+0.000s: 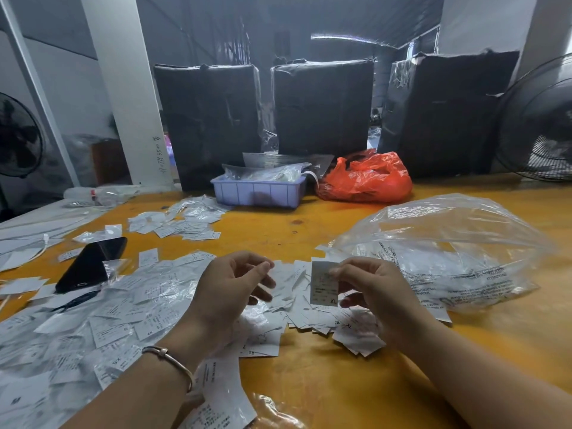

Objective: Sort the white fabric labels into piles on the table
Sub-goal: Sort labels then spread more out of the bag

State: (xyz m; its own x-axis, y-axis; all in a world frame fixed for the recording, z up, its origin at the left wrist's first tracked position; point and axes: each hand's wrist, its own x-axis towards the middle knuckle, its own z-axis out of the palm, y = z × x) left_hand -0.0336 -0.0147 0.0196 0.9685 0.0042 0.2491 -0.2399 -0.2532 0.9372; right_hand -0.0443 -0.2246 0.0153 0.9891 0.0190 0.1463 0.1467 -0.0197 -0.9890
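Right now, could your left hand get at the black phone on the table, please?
Probably yes: the left hand holds nothing, and the black phone lies uncovered to its left, with only loose white labels lying flat between them.

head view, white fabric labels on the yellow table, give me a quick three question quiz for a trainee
1. True or false: the right hand pinches a white fabric label marked XL.
2. Which lies left of the left hand? A) black phone B) red plastic bag C) large clear plastic bag
3. Fill in: the lilac plastic tray stands on the yellow table beside the ____ plastic bag.

Key: 1 true; 2 A; 3 red.
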